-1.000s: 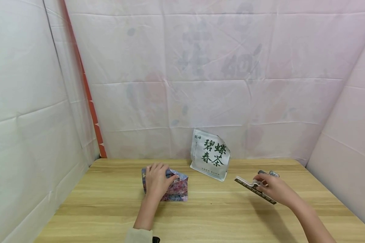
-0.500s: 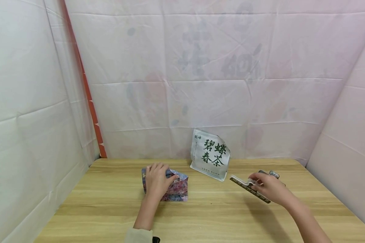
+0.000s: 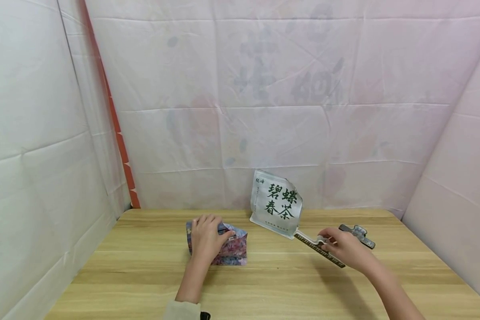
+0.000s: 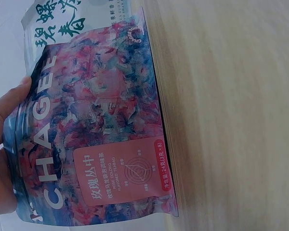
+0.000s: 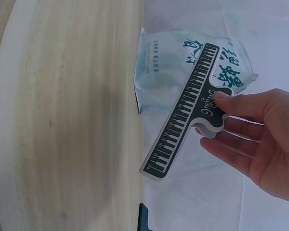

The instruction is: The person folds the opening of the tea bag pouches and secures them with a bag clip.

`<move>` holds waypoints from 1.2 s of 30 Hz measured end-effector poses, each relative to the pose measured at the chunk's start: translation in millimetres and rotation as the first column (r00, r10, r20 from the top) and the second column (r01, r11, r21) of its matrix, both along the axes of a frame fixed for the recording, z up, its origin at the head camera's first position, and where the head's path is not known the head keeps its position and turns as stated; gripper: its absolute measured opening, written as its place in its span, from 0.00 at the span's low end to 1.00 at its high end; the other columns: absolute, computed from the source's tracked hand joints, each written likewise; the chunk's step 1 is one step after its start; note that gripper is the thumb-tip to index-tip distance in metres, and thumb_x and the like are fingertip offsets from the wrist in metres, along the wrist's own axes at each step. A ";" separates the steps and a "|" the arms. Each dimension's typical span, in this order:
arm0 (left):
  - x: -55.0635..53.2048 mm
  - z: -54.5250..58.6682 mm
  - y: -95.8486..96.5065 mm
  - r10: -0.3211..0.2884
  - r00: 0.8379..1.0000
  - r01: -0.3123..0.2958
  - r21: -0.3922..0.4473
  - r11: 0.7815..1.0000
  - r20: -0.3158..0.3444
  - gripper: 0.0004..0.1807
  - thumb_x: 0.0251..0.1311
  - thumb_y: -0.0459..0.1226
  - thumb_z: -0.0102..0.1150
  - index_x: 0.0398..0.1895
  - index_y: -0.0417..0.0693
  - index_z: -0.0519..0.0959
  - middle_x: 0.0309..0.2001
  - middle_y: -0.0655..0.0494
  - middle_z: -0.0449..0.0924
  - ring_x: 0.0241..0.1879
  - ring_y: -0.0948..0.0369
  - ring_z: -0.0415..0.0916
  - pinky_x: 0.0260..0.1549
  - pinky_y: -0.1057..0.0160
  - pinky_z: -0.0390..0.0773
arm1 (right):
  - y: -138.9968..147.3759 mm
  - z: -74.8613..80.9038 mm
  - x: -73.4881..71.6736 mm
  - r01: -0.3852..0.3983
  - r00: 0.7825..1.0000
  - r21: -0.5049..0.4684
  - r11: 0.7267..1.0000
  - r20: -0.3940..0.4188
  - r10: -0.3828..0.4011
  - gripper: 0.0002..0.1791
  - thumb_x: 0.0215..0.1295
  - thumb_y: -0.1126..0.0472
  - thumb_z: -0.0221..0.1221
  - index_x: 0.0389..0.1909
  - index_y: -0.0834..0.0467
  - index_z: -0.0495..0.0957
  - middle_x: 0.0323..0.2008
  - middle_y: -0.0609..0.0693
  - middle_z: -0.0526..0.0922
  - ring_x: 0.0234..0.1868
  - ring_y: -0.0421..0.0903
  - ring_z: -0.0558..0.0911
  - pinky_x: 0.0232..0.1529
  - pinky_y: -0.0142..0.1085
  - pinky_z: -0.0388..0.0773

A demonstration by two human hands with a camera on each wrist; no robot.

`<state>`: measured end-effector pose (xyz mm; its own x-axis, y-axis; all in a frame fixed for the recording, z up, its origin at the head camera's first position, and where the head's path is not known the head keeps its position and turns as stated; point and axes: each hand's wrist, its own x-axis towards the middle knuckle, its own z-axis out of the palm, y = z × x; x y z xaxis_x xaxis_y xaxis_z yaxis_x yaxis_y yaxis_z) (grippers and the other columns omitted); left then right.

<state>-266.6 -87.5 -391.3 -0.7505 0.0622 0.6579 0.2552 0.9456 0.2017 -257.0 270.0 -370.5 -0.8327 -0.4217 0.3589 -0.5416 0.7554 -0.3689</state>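
Observation:
Toward the left of the table my left hand (image 3: 206, 238) grips the top edge of a tea pouch (image 4: 103, 96) printed in blue, pink and red, with "CHAGEE" lettering. In the left wrist view the pouch stands upright, its bottom along the tabletop. Over on the right, my right hand (image 3: 346, 250) pinches a long clip (image 5: 185, 108) by its handles, thumb on one side and fingers on the other. Piano keys and the word "Music" decorate this clip. It hangs slantwise above the table, casting a shadow, and its far end overlaps the white tea bag's lower corner in the head view.
A white tea bag (image 3: 276, 204) with green characters leans against the back cloth (image 3: 224, 133). Behind my right hand a second dark clip (image 3: 368, 242) lies on the wooden table (image 3: 264, 289). Cloth walls enclose the left, back and right sides.
My right hand has moved left with the piano-key clip, toward the pouch, and more of the second clip shows behind it. The left hand and its pouch have stayed still.

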 end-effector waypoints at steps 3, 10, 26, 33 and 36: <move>0.0 0.1 -0.2 0.001 1.000 -0.001 -0.001 1.000 0.004 0.25 0.38 0.57 0.69 0.35 0.50 0.81 0.39 0.55 0.79 0.42 0.55 0.71 0.46 0.52 0.65 | -3.9 -0.1 0.3 0.002 1.000 -0.019 1.000 0.031 -0.002 0.13 0.53 0.69 0.63 0.40 0.67 0.77 0.33 0.49 0.80 0.35 0.52 0.80 0.33 0.40 0.78; 0.4 1.0 -0.3 0.001 1.000 -0.002 0.005 1.000 0.023 0.25 0.39 0.57 0.69 0.35 0.51 0.81 0.38 0.55 0.79 0.42 0.55 0.71 0.46 0.52 0.65 | -11.6 -2.3 -2.3 0.013 1.000 -0.060 0.998 0.024 -0.011 0.11 0.53 0.72 0.62 0.39 0.66 0.77 0.32 0.50 0.81 0.34 0.52 0.81 0.32 0.38 0.78; 0.5 0.8 -0.4 0.003 1.000 -0.003 0.007 1.000 0.015 0.24 0.38 0.57 0.69 0.34 0.51 0.81 0.38 0.56 0.79 0.42 0.55 0.72 0.47 0.52 0.65 | -28.0 -9.9 -5.4 0.039 0.997 -0.122 0.992 -0.067 -0.048 0.13 0.50 0.74 0.63 0.39 0.68 0.77 0.31 0.52 0.81 0.33 0.51 0.81 0.31 0.36 0.79; 0.4 0.8 -0.5 0.001 1.000 -0.002 0.008 1.000 0.017 0.24 0.39 0.57 0.69 0.35 0.51 0.81 0.39 0.55 0.79 0.43 0.54 0.71 0.47 0.52 0.64 | -35.0 -12.0 -5.8 0.036 0.992 -0.159 0.987 -0.112 -0.055 0.12 0.50 0.75 0.63 0.38 0.67 0.77 0.30 0.51 0.81 0.32 0.51 0.81 0.32 0.37 0.79; 0.5 1.2 -0.3 0.000 1.000 -0.001 0.009 1.000 0.012 0.24 0.38 0.57 0.69 0.35 0.51 0.81 0.39 0.55 0.79 0.43 0.54 0.71 0.47 0.52 0.64 | -38.2 -12.7 -5.8 0.043 0.992 -0.181 0.982 -0.107 -0.064 0.13 0.50 0.75 0.63 0.39 0.68 0.77 0.31 0.52 0.81 0.33 0.51 0.81 0.33 0.39 0.79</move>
